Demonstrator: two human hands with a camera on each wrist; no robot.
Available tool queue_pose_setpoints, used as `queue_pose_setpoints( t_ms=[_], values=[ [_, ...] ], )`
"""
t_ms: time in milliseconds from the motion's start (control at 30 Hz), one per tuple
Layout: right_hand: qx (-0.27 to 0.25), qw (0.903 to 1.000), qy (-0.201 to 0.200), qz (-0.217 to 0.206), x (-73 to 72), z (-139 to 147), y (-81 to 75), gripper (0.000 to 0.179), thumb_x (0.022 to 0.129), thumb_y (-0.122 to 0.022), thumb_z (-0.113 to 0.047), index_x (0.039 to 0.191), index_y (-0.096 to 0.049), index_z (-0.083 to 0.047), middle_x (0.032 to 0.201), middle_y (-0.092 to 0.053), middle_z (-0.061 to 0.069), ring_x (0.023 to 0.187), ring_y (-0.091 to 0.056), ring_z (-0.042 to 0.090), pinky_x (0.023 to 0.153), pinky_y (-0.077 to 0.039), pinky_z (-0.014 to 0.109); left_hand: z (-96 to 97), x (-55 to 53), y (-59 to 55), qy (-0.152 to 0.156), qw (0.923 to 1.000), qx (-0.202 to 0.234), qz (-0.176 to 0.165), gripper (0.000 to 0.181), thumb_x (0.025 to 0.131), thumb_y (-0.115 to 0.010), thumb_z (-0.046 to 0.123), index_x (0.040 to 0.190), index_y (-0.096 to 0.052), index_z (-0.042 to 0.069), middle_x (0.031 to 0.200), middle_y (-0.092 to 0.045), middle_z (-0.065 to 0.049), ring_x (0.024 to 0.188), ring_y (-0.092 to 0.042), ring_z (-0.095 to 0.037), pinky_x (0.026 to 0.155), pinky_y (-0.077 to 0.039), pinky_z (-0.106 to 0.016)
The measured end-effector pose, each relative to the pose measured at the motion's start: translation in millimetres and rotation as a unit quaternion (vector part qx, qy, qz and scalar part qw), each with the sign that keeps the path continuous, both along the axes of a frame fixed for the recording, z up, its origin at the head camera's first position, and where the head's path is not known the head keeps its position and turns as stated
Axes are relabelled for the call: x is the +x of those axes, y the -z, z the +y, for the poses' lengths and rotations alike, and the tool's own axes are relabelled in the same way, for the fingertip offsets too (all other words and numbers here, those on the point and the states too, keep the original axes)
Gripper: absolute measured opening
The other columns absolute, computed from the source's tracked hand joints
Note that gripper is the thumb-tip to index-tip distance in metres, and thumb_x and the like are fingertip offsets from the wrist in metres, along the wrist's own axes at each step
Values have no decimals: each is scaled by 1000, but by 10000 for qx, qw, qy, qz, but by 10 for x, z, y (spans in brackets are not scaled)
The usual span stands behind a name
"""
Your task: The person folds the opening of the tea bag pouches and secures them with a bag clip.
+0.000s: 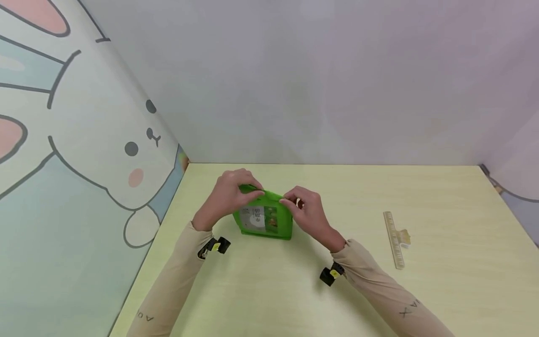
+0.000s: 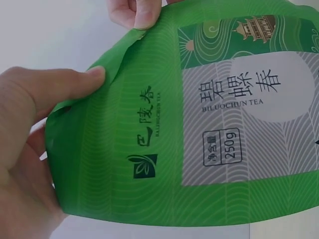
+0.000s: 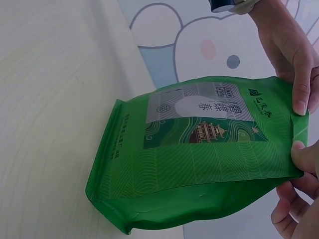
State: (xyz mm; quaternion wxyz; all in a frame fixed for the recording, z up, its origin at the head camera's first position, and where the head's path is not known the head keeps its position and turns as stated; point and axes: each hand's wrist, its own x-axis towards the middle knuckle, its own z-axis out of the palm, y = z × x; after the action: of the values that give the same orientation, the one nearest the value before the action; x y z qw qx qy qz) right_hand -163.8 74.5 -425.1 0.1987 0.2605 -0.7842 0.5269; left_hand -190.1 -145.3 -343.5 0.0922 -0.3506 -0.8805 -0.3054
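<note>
A green tea bag (image 1: 284, 224) with a grey label stands upright on the table, its top edge folded over. My left hand (image 1: 233, 191) pinches the fold at the bag's left end, thumb in front and fingers behind. At the other end of the fold, my right hand (image 1: 308, 209) pinches the top edge between thumb and fingers. In the left wrist view the left thumb (image 2: 75, 84) presses on the folded strip. The right wrist view shows the whole bag (image 3: 209, 169), its side gusset and flat bottom, with both thumbs close together on the fold.
To the right on the pale wooden table (image 1: 269, 290) lies a long clear clip with ruler marks (image 1: 394, 241), its gold grip (image 1: 404, 238) facing right. A rabbit-patterned wall (image 1: 84, 196) borders the table on the left, and a plain light wall (image 1: 316, 93) stands behind.
</note>
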Motion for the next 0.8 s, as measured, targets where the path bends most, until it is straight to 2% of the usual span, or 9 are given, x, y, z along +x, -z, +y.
queue_pose_setpoints(
  t_ms=[200,367,533,800],
  values=[
    [17,9999,-144,82,-16,9,2,6,85,-70,-4,85,-67,-8,75,-60,-2,63,-51,10,50,-42,29,-9,-13,-23,59,9996,-29,-261,5,81,-76,17,85,-74,15,82,-68,7,75,-61,-5,69,-50,-28],
    [65,9995,-244,-213,-25,16,-19,7,85,-70,-6,87,-68,-12,77,-60,-4,63,-49,12,52,-43,29,-12,-2,-16,-74,9985,-79,-543,8,82,-76,20,88,-74,16,87,-68,8,80,-62,-6,73,-50,-30],
    [10,9992,-227,-329,-36,8,-8,6,85,-71,-8,88,-70,-13,77,-60,-5,62,-49,12,52,-43,29,21,-11,-1,-102,9985,-180,-512,11,82,-76,26,87,-75,17,87,-69,8,81,-62,-7,73,-49,-31],
    [-109,9997,-227,-11,-80,-54,-1,4,85,-71,-9,85,-69,-12,74,-60,-4,59,-48,11,49,-40,27,60,-27,17,-233,9982,-256,-486,6,84,-74,24,85,-74,17,86,-68,8,83,-60,-9,73,-49,-33]
  ],
)
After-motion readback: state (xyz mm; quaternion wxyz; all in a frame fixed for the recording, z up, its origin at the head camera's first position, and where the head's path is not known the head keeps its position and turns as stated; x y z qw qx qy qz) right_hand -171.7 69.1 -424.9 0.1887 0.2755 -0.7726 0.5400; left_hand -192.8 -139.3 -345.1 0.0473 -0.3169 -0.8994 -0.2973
